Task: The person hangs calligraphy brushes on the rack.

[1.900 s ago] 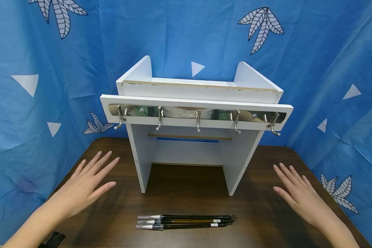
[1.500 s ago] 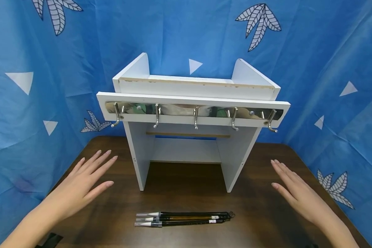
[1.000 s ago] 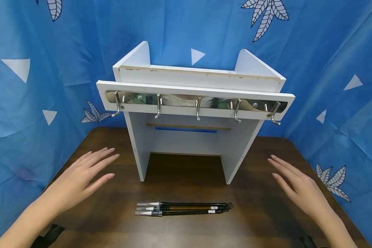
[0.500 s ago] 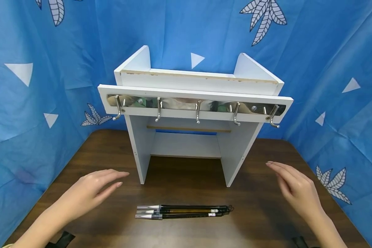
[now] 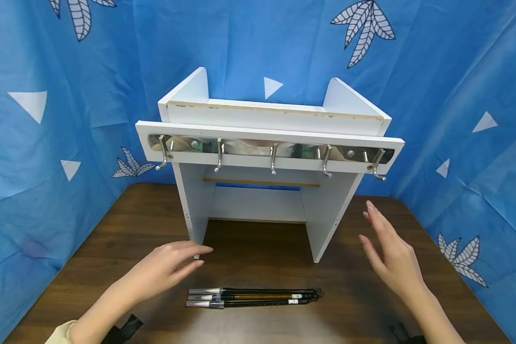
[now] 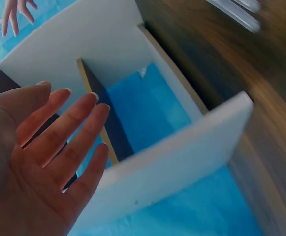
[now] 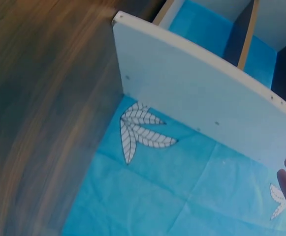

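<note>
Hands: both empty, thumbs apart from the fingers. We log the left hand (image 5: 168,264) at near left over the desk (image 5: 258,329), and the right hand (image 5: 393,260) to the right. The brushes (image 5: 258,296) lie side by side at the near middle of the desk, clear caps (image 5: 205,304) left and cord loops (image 5: 320,293) right, in front of the white shelf unit (image 5: 279,121) with its row of hooks (image 5: 219,155).

Step in hand, as we judge it: getting at the brushes; neither hand touches them. We would pinch one dark shaft with the fingertips, not its cap, which might slide off. The shafts lie very close, so a narrow pinch from above should disturb the neighbours least. We would keep the left wrist low and clear of the left panel (image 5: 198,196).

Pose: the left hand points right, fingers extended, thumb on the near side with a gap; its fingertips overlap the left panel's foot in the head view, and we cannot tell whether they touch. The left wrist view shows its fingers slightly bent and spread. The right hand points far and left, apart from the right panel (image 5: 327,210).
</note>
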The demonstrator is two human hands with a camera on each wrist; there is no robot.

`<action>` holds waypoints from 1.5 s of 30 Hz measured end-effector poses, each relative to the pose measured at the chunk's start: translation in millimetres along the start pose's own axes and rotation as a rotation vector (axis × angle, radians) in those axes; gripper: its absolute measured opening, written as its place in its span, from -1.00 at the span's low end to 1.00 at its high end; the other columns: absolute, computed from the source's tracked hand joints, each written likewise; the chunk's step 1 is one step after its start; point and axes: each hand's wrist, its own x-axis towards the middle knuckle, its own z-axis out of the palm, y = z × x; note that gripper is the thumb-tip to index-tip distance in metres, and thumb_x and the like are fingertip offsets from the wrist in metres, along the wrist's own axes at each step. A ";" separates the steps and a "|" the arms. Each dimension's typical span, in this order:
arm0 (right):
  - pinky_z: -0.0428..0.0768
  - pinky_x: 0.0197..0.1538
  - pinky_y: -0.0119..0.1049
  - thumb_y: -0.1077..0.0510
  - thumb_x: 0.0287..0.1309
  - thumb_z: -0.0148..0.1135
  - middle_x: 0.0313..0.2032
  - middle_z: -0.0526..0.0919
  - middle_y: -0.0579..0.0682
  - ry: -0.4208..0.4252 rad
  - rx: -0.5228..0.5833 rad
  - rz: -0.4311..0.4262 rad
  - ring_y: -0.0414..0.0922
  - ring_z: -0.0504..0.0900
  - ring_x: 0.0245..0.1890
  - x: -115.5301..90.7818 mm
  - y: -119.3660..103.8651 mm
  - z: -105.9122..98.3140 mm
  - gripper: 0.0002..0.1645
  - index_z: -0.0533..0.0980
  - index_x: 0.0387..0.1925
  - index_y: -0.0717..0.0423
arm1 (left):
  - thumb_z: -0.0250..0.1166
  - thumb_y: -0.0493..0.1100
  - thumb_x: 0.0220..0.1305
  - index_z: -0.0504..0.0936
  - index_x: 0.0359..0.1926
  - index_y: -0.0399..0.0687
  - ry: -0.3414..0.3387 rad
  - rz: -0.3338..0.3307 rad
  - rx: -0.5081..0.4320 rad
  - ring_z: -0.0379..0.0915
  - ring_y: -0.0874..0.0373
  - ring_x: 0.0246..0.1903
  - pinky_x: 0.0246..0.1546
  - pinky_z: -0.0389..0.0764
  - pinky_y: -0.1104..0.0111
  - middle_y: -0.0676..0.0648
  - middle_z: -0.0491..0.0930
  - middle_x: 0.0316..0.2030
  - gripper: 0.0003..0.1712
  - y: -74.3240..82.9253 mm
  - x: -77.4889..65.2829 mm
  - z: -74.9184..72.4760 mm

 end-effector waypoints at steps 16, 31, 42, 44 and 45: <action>0.53 -0.27 -0.19 -0.17 0.25 -0.17 0.32 -0.08 0.22 -0.059 0.086 0.067 0.06 0.43 0.04 8.2 -11.0 34.7 -0.14 -0.21 0.31 0.27 | 0.14 -0.06 0.22 0.37 0.16 0.11 -0.140 0.087 -0.154 0.39 0.25 -0.02 -0.15 0.50 0.37 0.12 0.37 0.05 -0.55 17.6 18.0 54.3; 0.47 -0.15 -0.21 -0.19 0.24 -0.19 0.31 0.00 0.17 -0.062 0.120 0.100 0.06 0.48 -0.03 2.1 -13.5 43.5 -0.15 -0.07 0.28 0.37 | 0.24 -0.27 0.11 0.45 0.08 0.03 -0.304 0.045 -0.195 0.42 0.26 -0.07 -0.14 0.49 0.39 0.12 0.46 -0.03 -0.53 12.0 16.9 78.5; 0.44 -0.12 -0.14 -0.19 0.23 -0.20 0.31 0.02 0.16 -0.051 0.118 0.118 0.08 0.38 0.08 -2.5 -12.2 53.4 -0.17 -0.04 0.29 0.32 | 0.28 -0.29 0.05 0.48 0.03 0.03 -0.298 0.035 -0.154 0.44 0.23 -0.11 -0.17 0.50 0.40 0.10 0.48 -0.08 -0.54 11.6 18.0 86.8; 0.41 -0.04 -0.20 -0.19 0.23 -0.19 0.32 0.00 0.14 -0.062 0.113 0.130 0.05 0.32 0.13 -3.1 -12.3 54.7 -0.17 -0.05 0.30 0.31 | 0.28 -0.28 0.05 0.49 0.02 0.03 -0.295 0.039 -0.147 0.44 0.25 -0.13 -0.18 0.50 0.41 0.11 0.48 -0.10 -0.55 11.3 18.7 88.3; 0.39 -0.01 -0.20 -0.19 0.23 -0.19 0.32 0.00 0.15 -0.065 0.114 0.133 0.06 0.30 0.14 -3.3 -12.2 55.3 -0.17 -0.06 0.30 0.31 | 0.28 -0.28 0.05 0.49 0.01 0.03 -0.292 0.041 -0.146 0.45 0.26 -0.14 -0.19 0.50 0.41 0.11 0.49 -0.12 -0.55 11.3 19.0 89.0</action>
